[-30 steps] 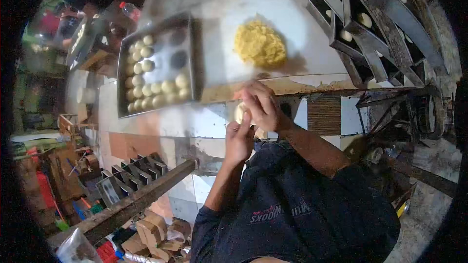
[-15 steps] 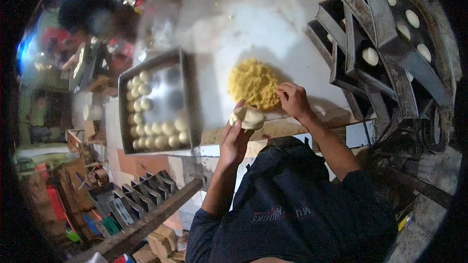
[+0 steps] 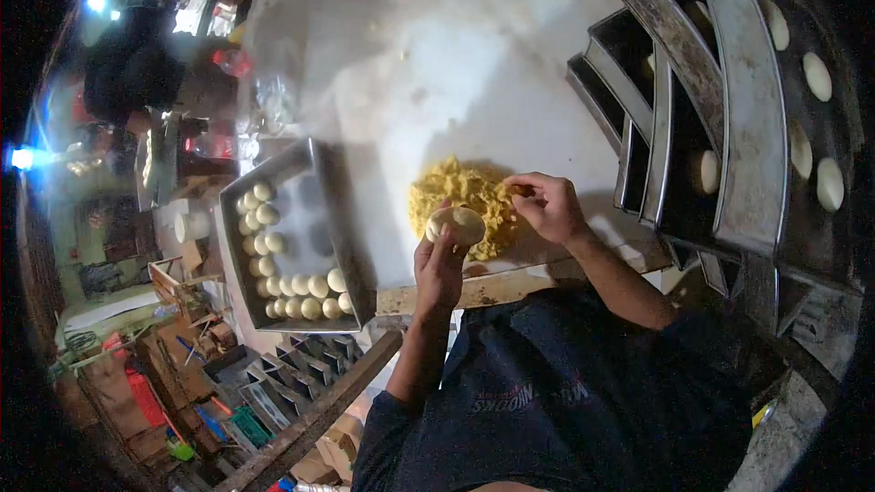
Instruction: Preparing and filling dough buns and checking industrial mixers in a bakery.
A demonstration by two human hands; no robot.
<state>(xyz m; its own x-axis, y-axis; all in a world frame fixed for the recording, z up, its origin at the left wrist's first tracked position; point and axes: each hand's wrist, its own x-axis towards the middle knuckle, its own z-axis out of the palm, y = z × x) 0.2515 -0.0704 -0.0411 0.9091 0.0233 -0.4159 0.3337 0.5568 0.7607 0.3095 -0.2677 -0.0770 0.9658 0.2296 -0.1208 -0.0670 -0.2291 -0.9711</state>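
My left hand (image 3: 438,275) is closed around a pale, smooth piece of dough (image 3: 464,227), with the thumb lying on it. It hovers over the near part of a crumbly yellow mound of filling (image 3: 453,184) on the white tabletop. At the mound's right side is my right hand (image 3: 552,209), its thumb and fingertips pinched together. Whatever sits in that pinch, if anything, is too small to make out. To the left, a metal tray (image 3: 339,228) contains several round dough balls (image 3: 296,285), lined up along its left and near sides.
Stacked metal trays (image 3: 749,128) rise at the right edge of the white table (image 3: 392,118); some contain pale dough pieces (image 3: 818,76). Bottles (image 3: 211,146) stand at the far left, near another person (image 3: 137,64). A wooden beam (image 3: 314,415) and metal moulds (image 3: 296,369) lie lower left.
The view has shifted, so the tray and table sit differently in it. The dough in my left hand now looks rounder and is over the filling. My right hand stays pinched beside the mound.
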